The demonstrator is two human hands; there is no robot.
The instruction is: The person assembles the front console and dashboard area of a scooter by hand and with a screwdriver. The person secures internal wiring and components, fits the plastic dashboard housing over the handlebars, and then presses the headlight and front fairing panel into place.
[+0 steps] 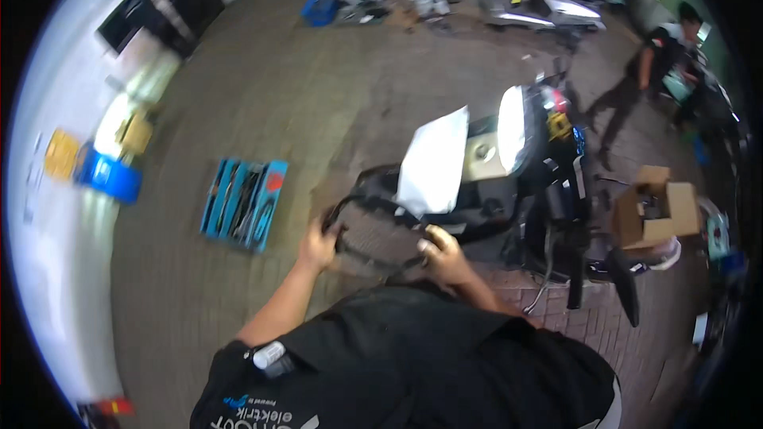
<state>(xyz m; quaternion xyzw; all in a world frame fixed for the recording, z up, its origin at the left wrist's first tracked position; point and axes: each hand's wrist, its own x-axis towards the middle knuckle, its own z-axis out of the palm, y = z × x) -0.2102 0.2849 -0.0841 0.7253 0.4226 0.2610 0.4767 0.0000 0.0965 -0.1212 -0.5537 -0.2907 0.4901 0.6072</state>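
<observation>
In front of my chest I hold a black frame-like part [372, 202] with rounded edges. Motion blurs it, and I cannot tell whether its brownish middle is a surface or the floor showing through. My left hand [319, 245] grips its left end, fingers curled round the edge. My right hand [445, 256] pinches the right end, thumb on top. Just beyond lies a partly stripped black scooter [497, 210], with a white sheet-like piece [435, 163] resting on it.
A teal toolbox [274, 199] full of tools stands on the floor at left. An open cardboard box [656, 210] sits right of the scooter. Another person [664, 56] is at far right. More scooters [548, 4] and a blue crate [320, 8] stand farther back.
</observation>
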